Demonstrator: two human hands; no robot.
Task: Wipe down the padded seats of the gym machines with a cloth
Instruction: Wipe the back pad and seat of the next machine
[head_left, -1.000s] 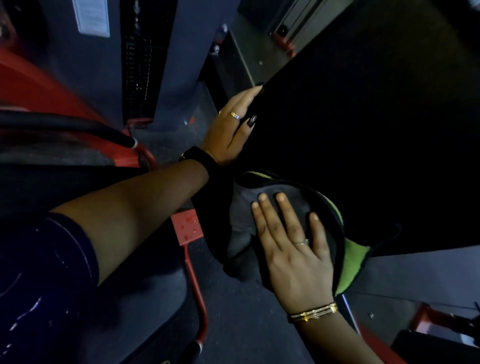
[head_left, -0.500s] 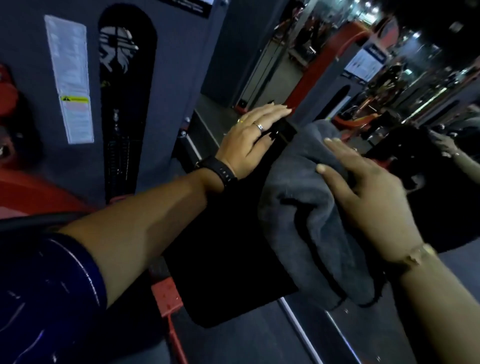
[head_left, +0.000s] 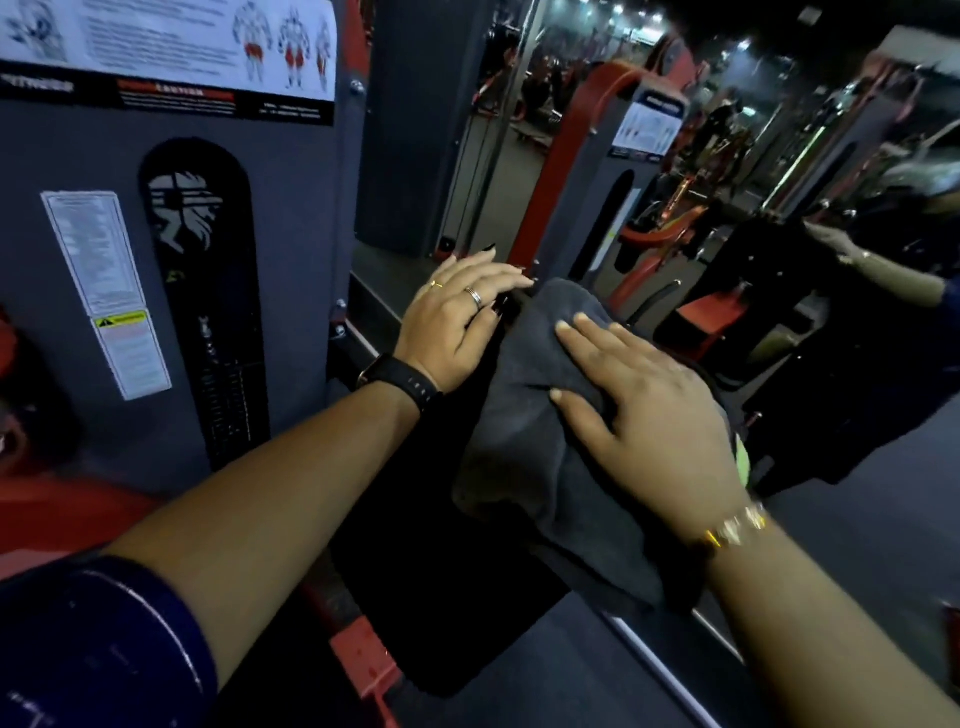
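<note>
At the centre of the frame the right grip (head_left: 649, 410) lies flat and open, fingers spread, pressing the grey cloth (head_left: 519, 457) onto the black padded seat (head_left: 447, 597), which runs down to the lower middle. Just left of the cloth, the left grip (head_left: 457, 322) is also open, its straight fingers resting on what seems to be the pad's top edge, too dark to trace. A grey weight-stack panel (head_left: 291, 260) fills the upper left.
</note>
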